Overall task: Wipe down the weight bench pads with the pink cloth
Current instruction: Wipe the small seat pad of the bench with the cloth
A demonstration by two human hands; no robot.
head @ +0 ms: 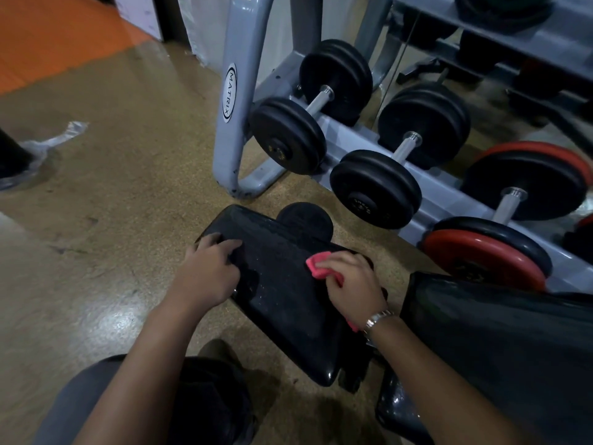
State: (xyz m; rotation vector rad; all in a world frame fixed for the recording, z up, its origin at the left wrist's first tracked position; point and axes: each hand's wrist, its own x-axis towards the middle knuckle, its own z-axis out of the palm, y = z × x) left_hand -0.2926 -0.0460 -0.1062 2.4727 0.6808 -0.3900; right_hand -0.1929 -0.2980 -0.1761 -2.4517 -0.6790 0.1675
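Note:
The black seat pad (282, 284) of the weight bench lies in the middle of the view, its surface speckled with droplets. My right hand (353, 284) presses the crumpled pink cloth (317, 266) onto the pad's right side; a bit of cloth also shows under my wrist. My left hand (208, 271) rests on the pad's left edge, fingers curled over it. The larger black back pad (500, 342) rises at the right, beyond my right forearm. A round black roller pad (305, 218) sits just past the seat pad's far end.
A grey dumbbell rack (231, 101) stands close behind the bench, holding black dumbbells (375, 187) and red-and-black ones (487, 255). The brown floor (112, 203) stretches to the left, with clear plastic wrap (48, 146) lying on it. My knee (144, 406) is below.

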